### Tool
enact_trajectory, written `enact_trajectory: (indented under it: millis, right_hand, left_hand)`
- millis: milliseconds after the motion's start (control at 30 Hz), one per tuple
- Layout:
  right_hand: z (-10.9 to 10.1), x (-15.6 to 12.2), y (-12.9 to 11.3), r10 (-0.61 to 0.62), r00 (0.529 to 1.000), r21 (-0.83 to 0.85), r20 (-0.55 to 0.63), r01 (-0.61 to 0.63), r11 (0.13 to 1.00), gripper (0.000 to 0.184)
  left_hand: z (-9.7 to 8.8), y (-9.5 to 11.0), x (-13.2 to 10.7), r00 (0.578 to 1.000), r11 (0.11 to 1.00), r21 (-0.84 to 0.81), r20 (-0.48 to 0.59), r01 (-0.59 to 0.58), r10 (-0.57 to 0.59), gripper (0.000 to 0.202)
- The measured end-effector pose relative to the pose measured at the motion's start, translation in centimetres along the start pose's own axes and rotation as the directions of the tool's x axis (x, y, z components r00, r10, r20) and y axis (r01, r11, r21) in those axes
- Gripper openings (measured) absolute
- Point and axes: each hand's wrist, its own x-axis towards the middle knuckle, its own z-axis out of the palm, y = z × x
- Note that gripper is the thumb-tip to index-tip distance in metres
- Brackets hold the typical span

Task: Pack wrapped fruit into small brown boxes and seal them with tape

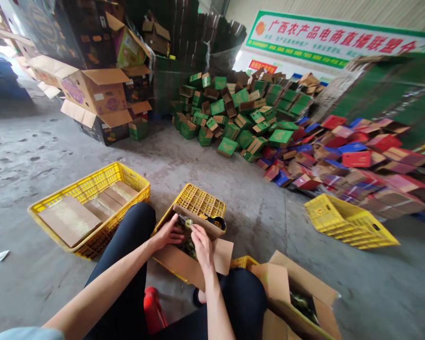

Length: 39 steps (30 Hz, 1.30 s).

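An open cardboard box (184,264) rests on an upturned yellow crate (201,200) between my knees. Dark, glossy plastic-wrapped items (189,246) lie inside it. Over its opening, my left hand (169,234) and my right hand (202,243) hold a small dark packet (186,222) with a yellow-green patch. The left fingers are at its left end, partly spread; the right thumb and fingers pinch its right end. The packet's exact contents are too blurred to tell. By the box's far flap lies a black-and-yellow tool (215,220), perhaps a tape dispenser.
To the left, a yellow crate (88,186) holds several closed cartons (70,219). At lower right, another open carton (279,283) contains dark wrapped items. A tilted yellow crate (343,224) lies farther right. Green boxes (229,130) and red-blue boxes (357,158) are heaped behind.
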Motion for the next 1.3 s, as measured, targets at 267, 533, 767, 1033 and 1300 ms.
enact_trajectory:
  millis: [267,533,767,1033,1300]
  right_hand:
    - [-0.3,-5.4,-0.5,-0.166,0.982,-0.136,-0.088,0.153,0.979,0.035]
    - [-1.0,-3.7,-0.7,0.382,0.919,0.539,-0.095,-0.275,0.796,0.054]
    - [-0.9,-3.3,-0.5,0.436,0.872,0.568,-0.221,-0.249,0.785,0.050]
    - [-1.0,-2.9,-0.1,0.381,0.891,0.521,-0.248,-0.209,0.827,0.040]
    - [-1.7,-3.1,-0.2,0.320,0.901,0.511,-0.293,-0.135,0.849,0.040]
  left_hand:
    - [0.2,0.7,-1.1,0.970,0.989,-0.103,0.209,-0.103,0.123,0.044]
    - [0.4,0.4,-2.9,0.879,0.991,0.098,0.476,-0.090,0.033,0.059]
    - [0.4,0.6,-2.8,0.912,0.978,0.127,0.396,-0.166,0.104,0.065]
    - [0.9,0.4,-2.3,0.929,0.962,0.174,0.343,-0.211,0.141,0.067]
    - [0.3,0.3,-1.5,0.966,0.995,0.085,0.248,0.048,-0.068,0.089]
